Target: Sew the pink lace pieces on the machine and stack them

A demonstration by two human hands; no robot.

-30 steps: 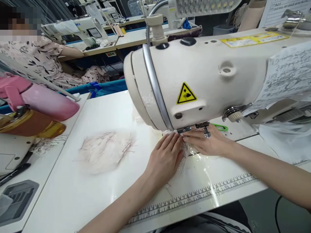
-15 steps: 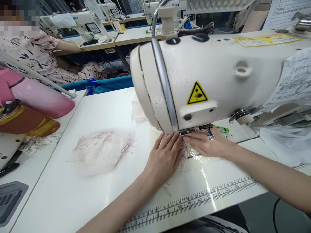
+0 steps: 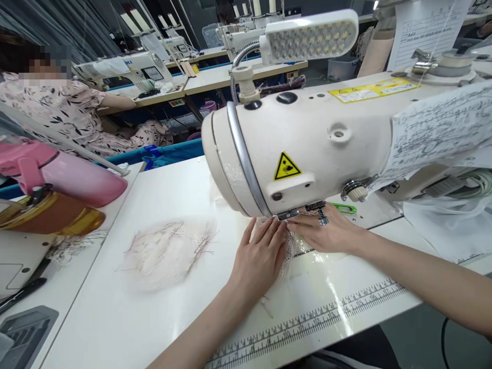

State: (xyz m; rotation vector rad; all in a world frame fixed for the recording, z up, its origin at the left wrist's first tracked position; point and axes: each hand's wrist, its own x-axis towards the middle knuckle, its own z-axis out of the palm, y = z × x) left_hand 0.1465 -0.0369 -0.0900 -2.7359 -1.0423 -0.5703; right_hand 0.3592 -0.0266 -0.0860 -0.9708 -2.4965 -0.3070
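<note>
My left hand (image 3: 258, 256) lies palm down on a piece of pale lace fabric (image 3: 288, 262), its fingers stretched forward under the sewing machine's head (image 3: 307, 138). From the right, my right hand (image 3: 330, 230) reaches in with its fingers drawn together at the lace's edge, beside the metal presser parts (image 3: 322, 211). The machine head hides the needle and some fingertips. Much of the lace is covered by my left hand. Left of it, a heap of sheer pale pieces (image 3: 165, 256) with loose reddish threads rests on the white table (image 3: 115, 323).
A pink bottle (image 3: 84, 177) and an amber container (image 3: 57, 215) stand at the left. A green-handled tool (image 3: 345, 208) lies behind my right hand, white cloth (image 3: 434, 230) at the right. A printed ruler (image 3: 307, 323) edges the table. Another person (image 3: 57, 113) sits back left.
The view has tilted up and shifted, so the lamp and more of the room show. Both hands stay in about the same place at the lace.
</note>
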